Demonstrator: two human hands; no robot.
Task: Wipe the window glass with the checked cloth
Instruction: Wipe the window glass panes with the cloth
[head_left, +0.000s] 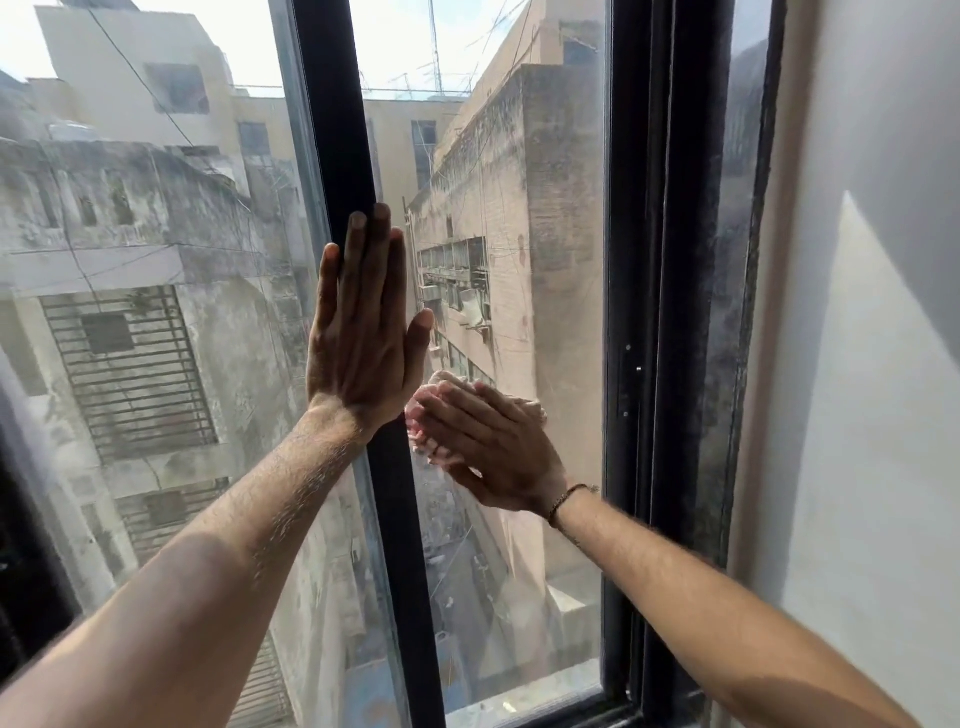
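A tall window has two glass panes split by a black vertical bar (337, 130). My left hand (363, 332) lies flat, fingers together and pointing up, against that bar and the edge of the left pane (156, 312). My right hand (493, 441) presses a bunched pink and white cloth (423, 410) against the right pane (519, 208), just below and to the right of my left hand. Most of the cloth is hidden under my palm and fingers. A thin bracelet sits on my right wrist.
The black outer window frame (649, 312) runs down the right side, with a white wall (857, 364) beyond it. The sill (545, 712) is at the bottom. Weathered buildings and wires show through the dusty glass.
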